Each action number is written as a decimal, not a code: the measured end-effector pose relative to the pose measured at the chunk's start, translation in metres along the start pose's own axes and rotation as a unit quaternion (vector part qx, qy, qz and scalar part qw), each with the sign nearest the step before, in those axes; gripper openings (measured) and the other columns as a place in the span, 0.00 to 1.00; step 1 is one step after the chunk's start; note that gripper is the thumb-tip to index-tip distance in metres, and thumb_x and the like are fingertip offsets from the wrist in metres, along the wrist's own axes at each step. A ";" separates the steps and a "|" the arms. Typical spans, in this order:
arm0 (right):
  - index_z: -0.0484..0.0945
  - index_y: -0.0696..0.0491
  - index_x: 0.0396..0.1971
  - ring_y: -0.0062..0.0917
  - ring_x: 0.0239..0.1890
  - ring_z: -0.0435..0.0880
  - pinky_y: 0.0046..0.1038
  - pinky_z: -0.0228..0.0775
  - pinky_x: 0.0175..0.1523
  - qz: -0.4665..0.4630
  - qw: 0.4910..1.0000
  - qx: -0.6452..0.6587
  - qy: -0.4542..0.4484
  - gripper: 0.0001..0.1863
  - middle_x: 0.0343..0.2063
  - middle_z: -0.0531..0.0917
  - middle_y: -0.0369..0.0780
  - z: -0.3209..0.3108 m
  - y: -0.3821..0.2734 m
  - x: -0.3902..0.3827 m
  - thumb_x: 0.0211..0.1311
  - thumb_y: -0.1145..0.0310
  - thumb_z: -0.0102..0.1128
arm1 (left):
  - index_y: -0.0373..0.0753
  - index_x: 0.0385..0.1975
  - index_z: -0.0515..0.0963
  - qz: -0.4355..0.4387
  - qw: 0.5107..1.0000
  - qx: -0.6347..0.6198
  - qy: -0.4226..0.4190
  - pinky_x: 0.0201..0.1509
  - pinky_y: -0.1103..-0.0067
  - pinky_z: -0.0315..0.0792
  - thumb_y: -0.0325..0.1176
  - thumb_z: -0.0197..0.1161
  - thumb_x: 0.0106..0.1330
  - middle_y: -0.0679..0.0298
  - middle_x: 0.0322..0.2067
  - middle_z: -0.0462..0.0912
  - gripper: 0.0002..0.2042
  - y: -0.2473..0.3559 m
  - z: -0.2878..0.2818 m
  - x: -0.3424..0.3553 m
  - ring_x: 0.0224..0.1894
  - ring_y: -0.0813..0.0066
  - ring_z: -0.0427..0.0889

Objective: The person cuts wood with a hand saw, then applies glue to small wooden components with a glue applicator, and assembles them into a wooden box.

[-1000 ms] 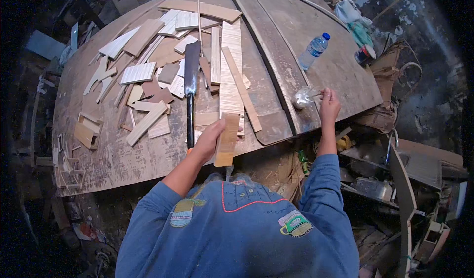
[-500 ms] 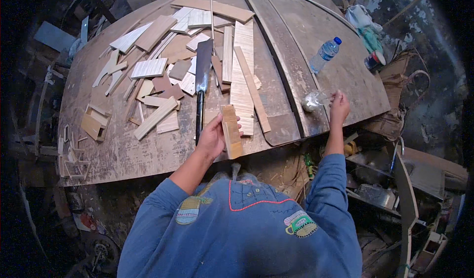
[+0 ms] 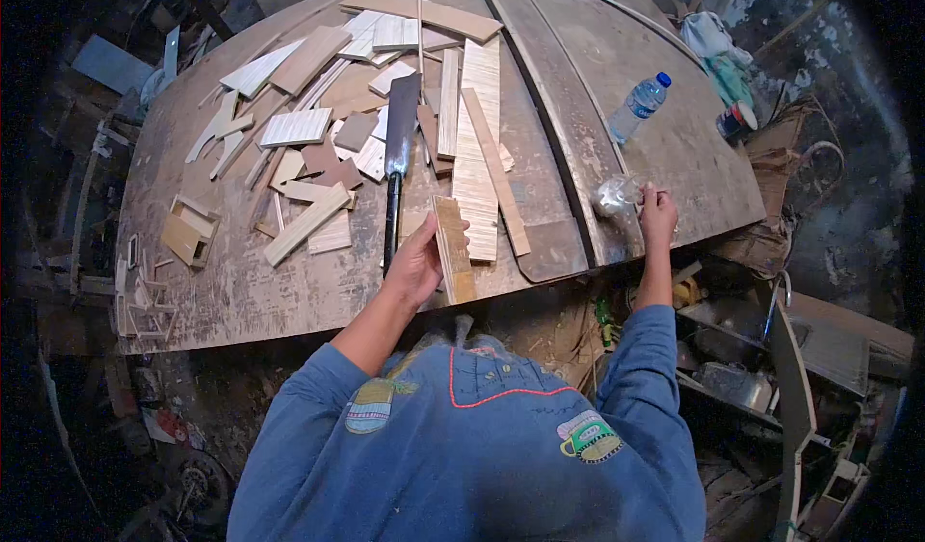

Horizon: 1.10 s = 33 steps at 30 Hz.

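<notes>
My left hand (image 3: 420, 264) is closed around a short wooden block (image 3: 455, 253), held tilted at the near edge of the table. Its broad brown face is toward me. Further right, my right hand (image 3: 659, 216) has its fingers drawn together beside a clear plastic container or bag (image 3: 615, 195) on the table. The fingertips are at the clear plastic's right end, and whatever they pinch is too small to make out. Left of the block lies a handsaw (image 3: 399, 128) with a dark blade and a black handle (image 3: 392, 219) pointing toward me.
Wood offcuts (image 3: 294, 128) are heaped across the table's left half. A small wooden box (image 3: 191, 232) and little frame-like pieces (image 3: 149, 306) sit at left. A long strip (image 3: 540, 99) crosses the tabletop. Beyond my right hand stand a water bottle (image 3: 640, 108) and a can (image 3: 736, 120).
The block in my left hand has turned slightly, showing more of its side edge. My right hand has shifted a little closer to the clear plastic. The whole view has moved slightly.
</notes>
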State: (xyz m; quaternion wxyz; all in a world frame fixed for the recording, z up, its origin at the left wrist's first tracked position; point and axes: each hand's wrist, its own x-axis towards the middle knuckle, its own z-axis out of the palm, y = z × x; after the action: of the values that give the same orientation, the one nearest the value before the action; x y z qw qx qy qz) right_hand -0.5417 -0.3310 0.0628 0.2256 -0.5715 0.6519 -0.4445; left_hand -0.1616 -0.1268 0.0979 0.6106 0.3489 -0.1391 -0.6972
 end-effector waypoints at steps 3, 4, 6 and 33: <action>0.83 0.59 0.28 0.26 0.23 0.80 0.31 0.70 0.31 -0.039 0.998 -0.026 0.051 0.18 0.19 0.82 0.42 0.001 -0.002 -0.002 0.65 0.58 0.55 | 0.36 0.56 0.68 0.001 1.000 -0.002 0.018 0.54 0.68 0.73 0.46 0.59 0.66 0.56 0.47 0.78 0.25 0.002 -0.001 -0.006 0.46 0.65 0.79; 0.83 0.59 0.28 0.26 0.23 0.80 0.31 0.70 0.31 -0.038 0.998 -0.026 0.052 0.18 0.19 0.82 0.42 0.000 -0.004 -0.002 0.65 0.58 0.55 | 0.36 0.56 0.68 0.000 1.000 -0.002 0.017 0.54 0.68 0.73 0.46 0.59 0.66 0.56 0.47 0.78 0.25 0.003 0.000 -0.007 0.46 0.65 0.79; 0.82 0.59 0.27 0.26 0.22 0.80 0.31 0.70 0.30 -0.119 0.986 -0.109 0.043 0.19 0.20 0.82 0.42 -0.002 -0.007 0.001 0.65 0.58 0.55 | 0.35 0.55 0.68 0.009 1.000 -0.010 -0.010 0.56 0.67 0.73 0.42 0.63 0.62 0.55 0.48 0.78 0.25 0.005 0.004 -0.010 0.46 0.62 0.79; 0.77 0.54 0.32 0.14 0.15 0.69 0.19 0.66 0.22 0.156 0.943 0.273 0.109 0.13 0.19 0.73 0.31 -0.013 -0.007 -0.003 0.69 0.60 0.51 | 0.31 0.56 0.70 0.145 0.949 0.279 0.012 0.51 0.80 0.71 0.30 0.62 0.59 0.65 0.41 0.78 0.24 0.003 0.024 -0.014 0.46 0.77 0.76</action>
State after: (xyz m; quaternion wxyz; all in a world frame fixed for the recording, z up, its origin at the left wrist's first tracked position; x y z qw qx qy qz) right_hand -0.5478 -0.3233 0.0749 0.3669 -0.3273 0.6072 -0.6241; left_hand -0.1747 -0.1201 0.1210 0.5853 0.4893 -0.3700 -0.5302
